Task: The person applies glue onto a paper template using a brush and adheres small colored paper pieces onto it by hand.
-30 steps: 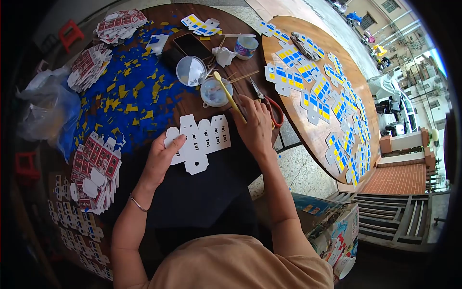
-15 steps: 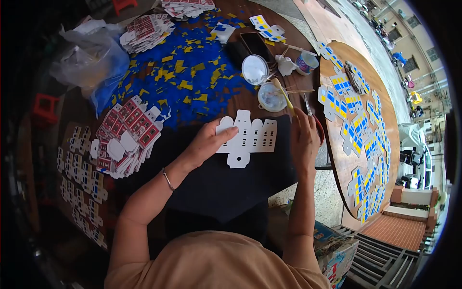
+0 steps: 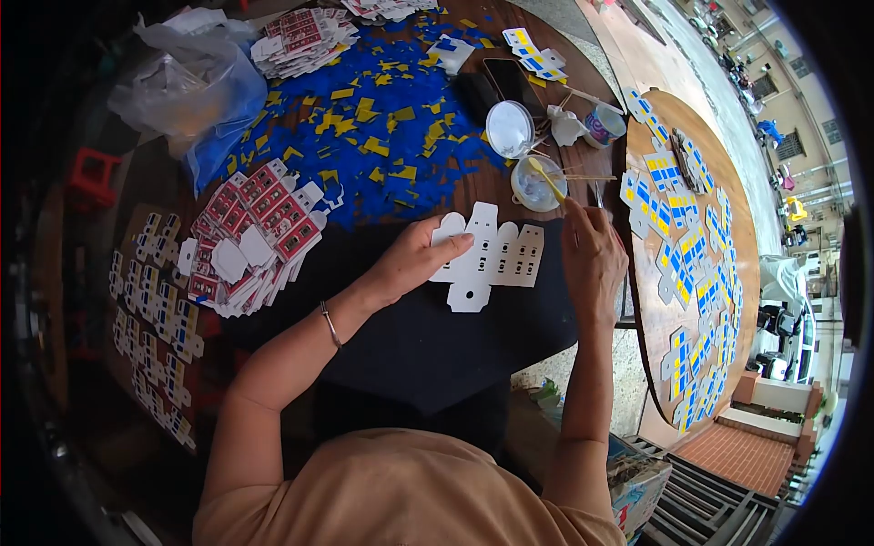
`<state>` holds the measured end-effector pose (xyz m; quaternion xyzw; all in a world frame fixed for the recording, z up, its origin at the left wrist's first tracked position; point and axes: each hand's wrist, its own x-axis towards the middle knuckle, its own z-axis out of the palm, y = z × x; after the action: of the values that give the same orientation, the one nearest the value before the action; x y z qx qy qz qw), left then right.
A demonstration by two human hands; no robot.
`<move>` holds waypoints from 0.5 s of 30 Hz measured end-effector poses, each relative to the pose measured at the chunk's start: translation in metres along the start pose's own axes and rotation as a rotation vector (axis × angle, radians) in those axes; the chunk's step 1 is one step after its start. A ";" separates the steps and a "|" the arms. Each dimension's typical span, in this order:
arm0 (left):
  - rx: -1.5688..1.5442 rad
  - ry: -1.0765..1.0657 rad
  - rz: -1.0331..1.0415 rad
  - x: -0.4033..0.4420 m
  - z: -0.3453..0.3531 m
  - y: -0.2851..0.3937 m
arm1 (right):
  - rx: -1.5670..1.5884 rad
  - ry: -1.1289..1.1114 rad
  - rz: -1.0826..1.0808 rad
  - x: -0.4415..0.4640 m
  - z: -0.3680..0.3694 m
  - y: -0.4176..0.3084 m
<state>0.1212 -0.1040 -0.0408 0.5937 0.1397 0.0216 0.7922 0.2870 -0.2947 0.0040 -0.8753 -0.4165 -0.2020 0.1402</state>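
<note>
My left hand point(image 3: 421, 261) grips the left edge of a white die-cut cardboard box blank point(image 3: 484, 266), thumb on top. Small dark slots and one round hole mark the blank, which is held flat above a dark cloth point(image 3: 437, 350). In my right hand point(image 3: 594, 262) is a thin yellow brush point(image 3: 551, 182), pinched near its end. Its tip reaches into a round plastic tub point(image 3: 539, 202) of whitish contents. Just behind the tub is a round white lid point(image 3: 510, 129). Scissors point(image 3: 598, 195) are partly hidden by my right hand.
Red-printed card pieces point(image 3: 264, 237) are piled at left. Blue and yellow paper scraps point(image 3: 373, 136) cover the table's far part. A phone point(image 3: 505, 80) and a cup point(image 3: 603, 126) are at the back right. Blue-and-yellow blanks point(image 3: 678, 246) spread over a second round table point(image 3: 651, 346).
The view has shifted, so most things appear farther right. The brush tip has moved from near the tub's far rim to lower inside it. My left hand still holds the blank.
</note>
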 end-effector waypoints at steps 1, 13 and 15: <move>-0.001 -0.001 0.000 0.001 -0.001 -0.001 | 0.019 -0.005 0.020 0.000 -0.001 -0.001; -0.134 0.038 0.027 0.000 -0.003 0.004 | 0.576 -0.035 0.376 -0.022 -0.014 0.012; -0.163 0.080 0.061 0.000 -0.007 0.006 | 0.604 -0.012 0.382 -0.029 -0.017 0.011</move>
<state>0.1203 -0.0954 -0.0366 0.5300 0.1506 0.0807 0.8306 0.2750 -0.3279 0.0040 -0.8575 -0.2869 -0.0347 0.4256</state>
